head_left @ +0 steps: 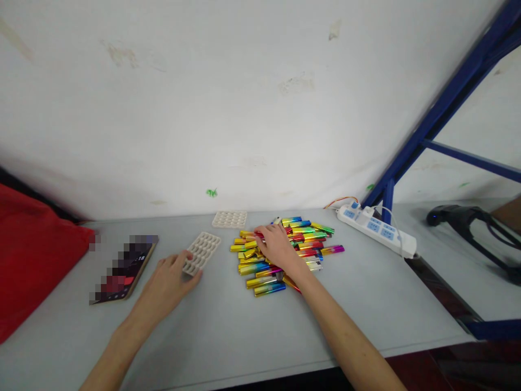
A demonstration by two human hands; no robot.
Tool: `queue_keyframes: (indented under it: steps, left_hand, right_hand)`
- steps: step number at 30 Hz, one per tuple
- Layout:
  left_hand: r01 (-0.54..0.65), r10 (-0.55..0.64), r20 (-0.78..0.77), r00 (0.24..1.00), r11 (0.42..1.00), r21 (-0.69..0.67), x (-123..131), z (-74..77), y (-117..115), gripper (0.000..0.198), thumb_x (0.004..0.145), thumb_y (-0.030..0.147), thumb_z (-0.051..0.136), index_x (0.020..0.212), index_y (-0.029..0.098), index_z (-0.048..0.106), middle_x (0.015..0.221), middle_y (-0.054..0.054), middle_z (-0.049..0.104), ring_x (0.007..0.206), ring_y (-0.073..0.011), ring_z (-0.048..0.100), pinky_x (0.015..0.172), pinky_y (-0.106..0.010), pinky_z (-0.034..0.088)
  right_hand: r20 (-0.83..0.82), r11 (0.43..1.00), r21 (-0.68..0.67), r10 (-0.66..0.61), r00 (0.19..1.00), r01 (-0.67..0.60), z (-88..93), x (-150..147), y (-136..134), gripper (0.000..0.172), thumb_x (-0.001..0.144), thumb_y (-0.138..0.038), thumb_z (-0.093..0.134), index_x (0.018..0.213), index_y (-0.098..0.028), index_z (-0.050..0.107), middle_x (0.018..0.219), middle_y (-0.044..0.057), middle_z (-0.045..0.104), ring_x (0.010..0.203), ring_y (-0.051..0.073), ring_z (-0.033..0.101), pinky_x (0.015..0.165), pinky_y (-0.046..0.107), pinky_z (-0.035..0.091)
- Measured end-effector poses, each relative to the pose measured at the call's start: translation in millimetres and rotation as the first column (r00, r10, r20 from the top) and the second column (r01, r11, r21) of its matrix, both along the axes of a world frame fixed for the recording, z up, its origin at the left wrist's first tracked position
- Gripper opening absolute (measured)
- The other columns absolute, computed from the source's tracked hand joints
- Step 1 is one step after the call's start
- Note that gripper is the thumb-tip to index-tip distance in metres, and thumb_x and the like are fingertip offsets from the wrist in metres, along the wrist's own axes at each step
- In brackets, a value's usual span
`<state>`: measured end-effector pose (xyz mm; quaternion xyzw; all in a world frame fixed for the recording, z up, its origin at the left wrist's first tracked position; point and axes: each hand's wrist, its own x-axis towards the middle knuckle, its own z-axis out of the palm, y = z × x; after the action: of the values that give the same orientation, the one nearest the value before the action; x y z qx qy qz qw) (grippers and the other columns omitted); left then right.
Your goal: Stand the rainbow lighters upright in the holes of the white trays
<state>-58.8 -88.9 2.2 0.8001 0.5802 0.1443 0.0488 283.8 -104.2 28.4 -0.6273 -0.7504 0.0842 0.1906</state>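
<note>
My left hand (174, 279) grips the near end of a pale tray (204, 248) with rows of small cells, thumb on one side and fingers on the other. The tray is tilted at an angle over the table. My right hand (278, 245) lies over a heap of shiny, colourful lighters (266, 281), its fingers curled down into them. A red lighter (259, 234) shows at its fingertips; the palm hides those beneath. The lighters are yellow, blue, red, green and purple, mostly lying sideways.
A second pale tray (230, 219) lies by the wall. To the left are a phone (129, 271), partly blurred out, and a red cloth or bag (36, 255). A white power strip (378, 231), a blue metal frame (439, 108) and a black strapped device (468, 228) stand right.
</note>
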Motion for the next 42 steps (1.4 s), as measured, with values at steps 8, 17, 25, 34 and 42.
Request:
queue_keyframes:
  steps: [8,17,25,34,42]
  left_hand:
    - [0.266,-0.237,0.145,0.961,0.933,-0.241,-4.3,26.1,-3.2,0.083,0.078,0.047,0.076,0.156,0.023,0.063,0.157,-0.013,0.074,0.134,-0.0389,0.075,0.120,-0.050,0.060]
    - [0.391,-0.342,0.202,0.918,0.866,-0.311,27.4,41.1,26.2,0.075,0.079,0.049,0.083,0.150,0.027,0.074,0.156,-0.010,0.074,0.138,-0.0363,0.072,0.120,-0.045,0.059]
    - [0.497,-0.459,0.190,0.868,0.799,-0.340,46.0,44.6,49.2,0.078,0.077,0.046,0.086,0.150,0.025,0.069,0.152,-0.012,0.072,0.140,-0.0362,0.069,0.124,-0.046,0.055]
    - [0.574,-0.535,0.210,0.819,0.748,-0.334,55.1,35.0,68.2,0.074,0.079,0.044,0.088,0.148,0.029,0.066,0.152,-0.008,0.069,0.143,-0.0345,0.065,0.125,-0.045,0.052]
    - [0.596,-0.508,0.342,0.790,0.766,-0.239,49.2,14.9,59.8,0.070,0.086,0.050,0.087,0.150,0.028,0.067,0.150,-0.010,0.068,0.143,-0.0350,0.064,0.129,-0.048,0.050]
  right_hand:
    - [-0.061,0.996,-0.080,-0.035,0.998,0.030,11.5,8.7,3.2,0.038,0.112,-0.023,0.066,0.148,-0.017,0.078,0.138,0.016,0.081,0.129,0.029,0.073,0.116,0.039,0.050]
    - [-0.067,0.998,0.038,-0.054,0.996,0.057,-0.2,18.0,8.7,0.030,0.116,-0.016,0.053,0.123,-0.016,0.082,0.121,0.016,0.080,0.114,0.028,0.071,0.109,0.040,0.050]
    - [-0.064,0.997,0.077,-0.011,0.998,0.016,-5.8,28.9,9.5,0.023,0.117,-0.024,0.061,0.122,-0.017,0.082,0.122,0.016,0.080,0.117,0.030,0.073,0.107,0.041,0.053]
    - [-0.318,0.996,0.082,0.043,0.947,-0.018,-7.2,37.1,5.8,0.017,0.104,-0.019,0.080,0.119,-0.021,0.087,0.118,0.012,0.079,0.112,0.027,0.074,0.105,0.042,0.055]
    - [-0.996,0.997,-0.075,-0.074,0.057,-0.001,-6.2,13.5,7.6,0.044,0.075,-0.052,0.103,0.104,-0.025,0.083,0.091,0.000,0.080,0.085,0.020,0.071,0.084,0.036,0.061]
